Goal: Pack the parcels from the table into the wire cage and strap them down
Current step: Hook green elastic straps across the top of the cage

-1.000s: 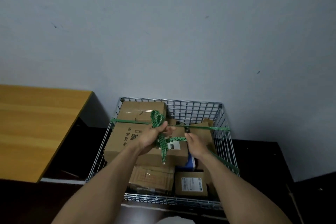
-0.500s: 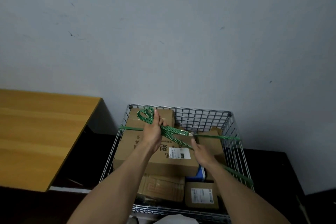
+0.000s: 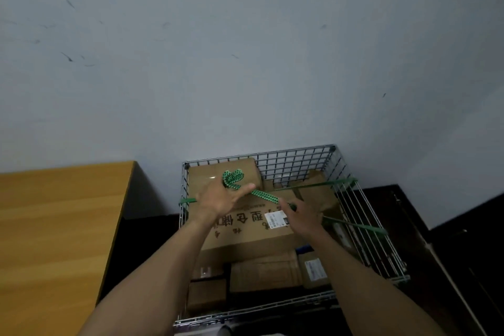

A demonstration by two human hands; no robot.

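Wall point(image 3: 245, 63) fills most of my feed, pale grey, scuffed. Table point(image 3: 54, 226), wooden, sits left; dark floor point(image 3: 450, 240) right. I see the cage point(image 3: 297, 161) against the wall between them, parcels point(image 3: 261, 273) packed inside. Left hand point(image 3: 221, 199) grips the strap point(image 3: 264, 196), looped green, above the top parcel point(image 3: 245, 234); right hand point(image 3: 300, 215) pinches the same strap just beside, hands near but apart.

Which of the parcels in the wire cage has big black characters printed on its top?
The largest box, under the left hand and right hand; the other parcels show no such print.
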